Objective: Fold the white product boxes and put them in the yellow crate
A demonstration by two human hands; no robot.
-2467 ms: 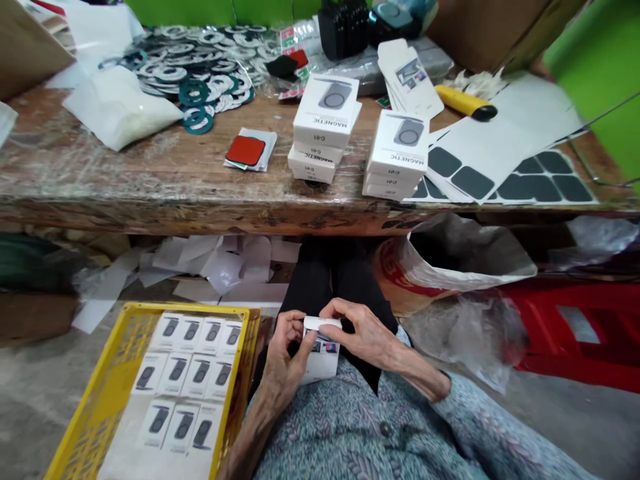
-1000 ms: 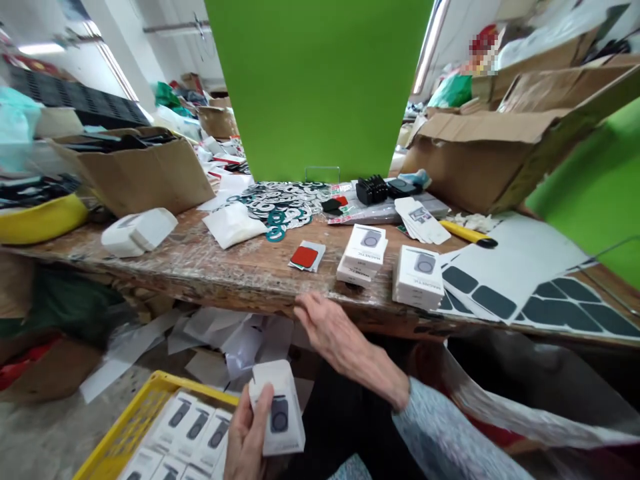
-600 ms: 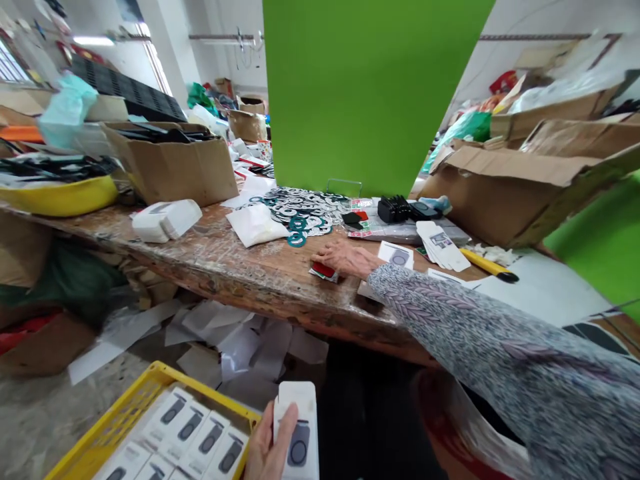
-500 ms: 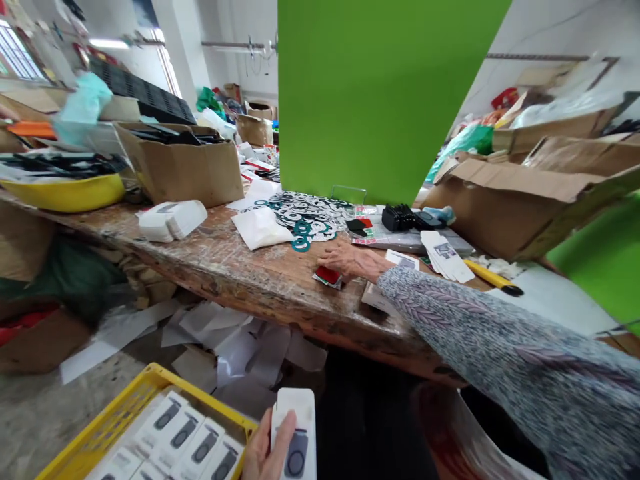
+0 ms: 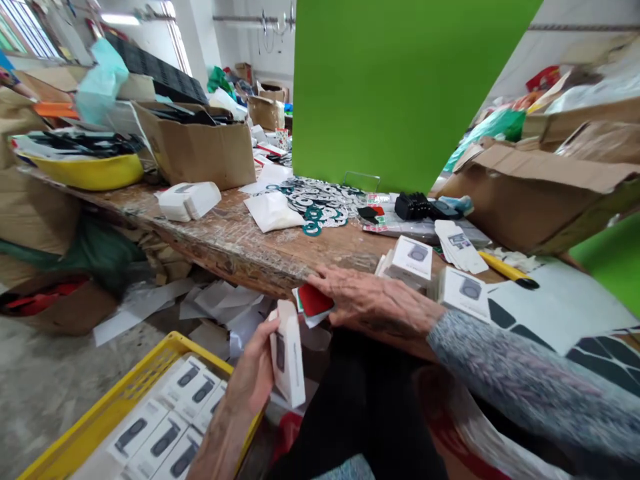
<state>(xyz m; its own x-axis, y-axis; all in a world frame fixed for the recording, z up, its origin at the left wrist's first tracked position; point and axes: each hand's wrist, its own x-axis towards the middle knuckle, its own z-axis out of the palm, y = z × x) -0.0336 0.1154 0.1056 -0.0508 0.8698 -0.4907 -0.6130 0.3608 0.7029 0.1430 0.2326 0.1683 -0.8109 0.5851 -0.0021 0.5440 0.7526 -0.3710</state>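
A slim white printed box (image 5: 293,363) stands nearly upright in my left hand (image 5: 253,367), its narrow side turned toward me. My right hand (image 5: 375,300) reaches across in front of the table edge with its fingers closed on a small red-topped packet (image 5: 314,301) that has white and green edges. The packet is close to the top end of the box; whether they touch I cannot tell. Below and left, a yellow crate (image 5: 175,339) holds rows of similar white boxes (image 5: 135,433).
Paired rings (image 5: 325,200) lie heaped on the wooden table (image 5: 215,233) before a green board (image 5: 400,87). Stacked boxes (image 5: 410,259), flat cartons (image 5: 457,245) and a yellow cutter (image 5: 510,270) are at right. Cardboard boxes (image 5: 200,157) stand at both sides; paper litters the floor.
My right hand has lifted the red-topped packet off the table and brought it toward my left hand. My left hand has risen and turned the white box.
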